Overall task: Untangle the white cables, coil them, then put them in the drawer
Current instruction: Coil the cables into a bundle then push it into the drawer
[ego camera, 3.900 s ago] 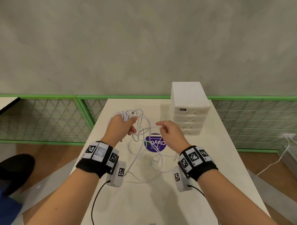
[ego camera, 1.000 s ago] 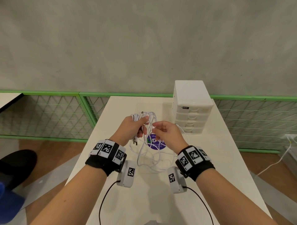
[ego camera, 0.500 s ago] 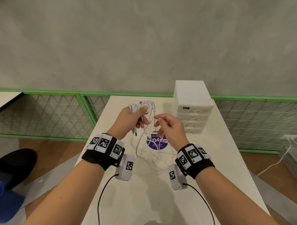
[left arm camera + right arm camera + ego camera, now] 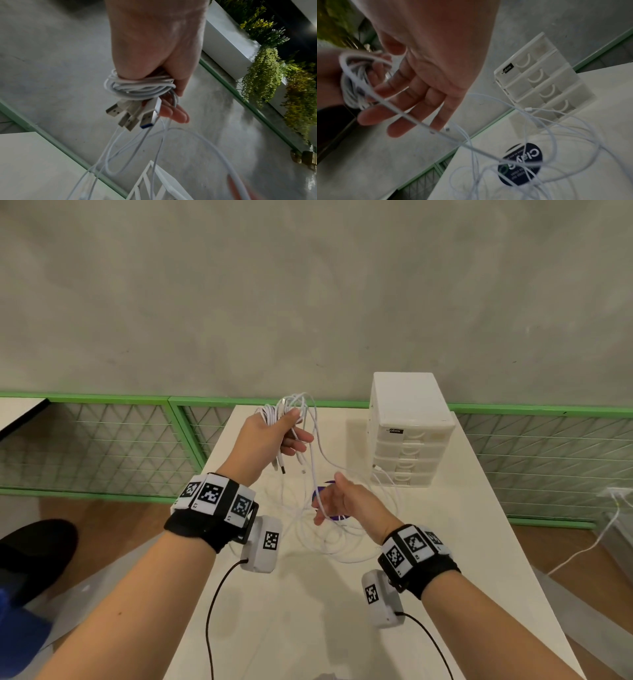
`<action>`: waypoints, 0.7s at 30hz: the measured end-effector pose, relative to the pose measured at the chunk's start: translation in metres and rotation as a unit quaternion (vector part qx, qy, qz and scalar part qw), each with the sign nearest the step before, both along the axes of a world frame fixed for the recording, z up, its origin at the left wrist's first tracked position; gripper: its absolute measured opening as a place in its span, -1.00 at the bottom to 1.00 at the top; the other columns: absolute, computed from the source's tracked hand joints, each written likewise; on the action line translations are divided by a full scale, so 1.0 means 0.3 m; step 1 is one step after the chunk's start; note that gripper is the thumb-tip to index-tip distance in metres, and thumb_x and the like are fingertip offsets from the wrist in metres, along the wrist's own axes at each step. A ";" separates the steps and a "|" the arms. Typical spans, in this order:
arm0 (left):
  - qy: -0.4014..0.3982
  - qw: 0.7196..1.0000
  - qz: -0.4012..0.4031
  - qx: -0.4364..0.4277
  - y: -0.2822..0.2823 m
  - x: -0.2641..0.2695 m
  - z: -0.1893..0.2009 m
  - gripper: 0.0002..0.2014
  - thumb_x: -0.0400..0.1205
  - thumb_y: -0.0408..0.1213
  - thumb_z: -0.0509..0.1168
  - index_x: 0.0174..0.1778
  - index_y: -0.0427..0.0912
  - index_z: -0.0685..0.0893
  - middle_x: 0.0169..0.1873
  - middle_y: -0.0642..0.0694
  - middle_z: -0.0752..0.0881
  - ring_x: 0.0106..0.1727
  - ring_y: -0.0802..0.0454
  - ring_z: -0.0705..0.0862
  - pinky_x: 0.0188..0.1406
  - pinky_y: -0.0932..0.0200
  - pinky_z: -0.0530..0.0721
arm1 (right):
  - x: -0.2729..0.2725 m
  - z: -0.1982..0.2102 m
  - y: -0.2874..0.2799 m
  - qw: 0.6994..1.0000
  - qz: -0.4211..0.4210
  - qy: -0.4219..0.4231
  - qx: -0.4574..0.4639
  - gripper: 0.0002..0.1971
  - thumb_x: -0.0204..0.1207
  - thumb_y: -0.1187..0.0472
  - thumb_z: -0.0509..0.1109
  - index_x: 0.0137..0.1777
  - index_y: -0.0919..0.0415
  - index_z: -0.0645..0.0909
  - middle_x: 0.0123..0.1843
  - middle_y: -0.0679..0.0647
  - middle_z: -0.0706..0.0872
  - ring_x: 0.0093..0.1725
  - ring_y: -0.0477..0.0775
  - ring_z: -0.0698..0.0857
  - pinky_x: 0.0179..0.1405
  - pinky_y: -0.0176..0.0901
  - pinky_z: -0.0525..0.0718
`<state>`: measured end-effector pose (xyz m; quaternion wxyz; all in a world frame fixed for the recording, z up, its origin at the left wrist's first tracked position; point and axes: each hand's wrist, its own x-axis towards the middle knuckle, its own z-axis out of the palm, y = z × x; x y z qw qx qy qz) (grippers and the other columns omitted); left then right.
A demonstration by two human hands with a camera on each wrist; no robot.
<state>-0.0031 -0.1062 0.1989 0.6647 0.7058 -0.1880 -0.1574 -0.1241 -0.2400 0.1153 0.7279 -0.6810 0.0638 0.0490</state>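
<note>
left hand: my left hand (image 4: pixel 270 436) is raised in the upper centre of the head view, forearm angled up from the lower left, grip clamped round a coiled bundle of the white cables (image 4: pixel 137 89)
plugs: four USB plugs (image 4: pixel 135 115) stick out below the coil, past my fingers (image 4: pixel 178 115)
right hand: my right hand (image 4: pixel 346 501) is lower, at the centre of the frame, palm turned left, fingers (image 4: pixel 412 94) straight and spread, grip apart; one strand runs across them
loose cable: strands hang from the left grip and lie in loops on the tabletop (image 4: pixel 479 542), centre of frame, over a dark round sticker (image 4: pixel 520 163)
drawer unit: white four-drawer unit (image 4: pixel 407 433) stands on the tabletop in the upper right of centre, all drawers closed; one small connector (image 4: pixel 528 108) lies just in front of its lowest drawer
wrists: both carry black bands with marker tags and a white camera pod
</note>
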 end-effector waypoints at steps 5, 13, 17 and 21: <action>-0.021 0.997 0.002 0.078 0.000 -0.005 -0.037 -0.66 0.65 -0.07 0.32 -0.33 -0.24 0.66 -0.54 -0.05 0.72 -0.58 0.08 0.56 -0.57 0.28 0.48 | 0.018 0.065 0.007 0.998 -0.030 -0.061 -0.010 -0.73 0.68 0.11 0.17 -0.09 0.20 0.63 -0.56 0.06 0.48 -0.55 0.02 0.45 -0.21 -0.10 0.69; -0.046 0.991 -0.062 0.112 0.017 -0.026 -0.054 -0.60 0.57 -0.04 0.42 -0.52 -0.14 0.51 -0.66 -0.01 0.50 -0.62 0.09 0.39 -0.57 0.25 0.36 | 0.044 0.078 -0.003 0.989 -0.126 -0.059 -0.039 -0.71 0.71 0.26 0.06 0.15 0.25 0.63 -0.47 0.02 0.30 -0.54 -0.14 0.28 -0.47 -0.31 0.25; -0.052 0.986 -0.100 0.123 0.008 -0.045 -0.063 -0.57 0.60 -0.05 0.39 -0.56 -0.14 0.51 -0.65 -0.05 0.48 -0.60 0.08 0.38 -0.60 0.25 0.38 | 0.061 0.072 -0.006 0.978 -0.176 -0.039 -0.104 -0.82 0.60 0.28 0.32 0.08 0.36 0.68 -0.41 0.05 0.62 -0.56 -0.12 0.52 -0.48 -0.32 0.54; -0.075 0.983 -0.093 0.140 0.001 -0.042 -0.064 -0.52 0.59 -0.04 0.38 -0.50 -0.34 0.52 -0.69 -0.02 0.47 -0.62 0.09 0.37 -0.58 0.29 0.37 | 0.060 0.069 -0.020 0.948 -0.285 -0.050 -0.135 -0.86 0.46 0.16 0.49 -0.20 0.21 0.64 -0.39 0.08 0.75 -0.60 -0.10 0.60 -0.50 -0.22 0.62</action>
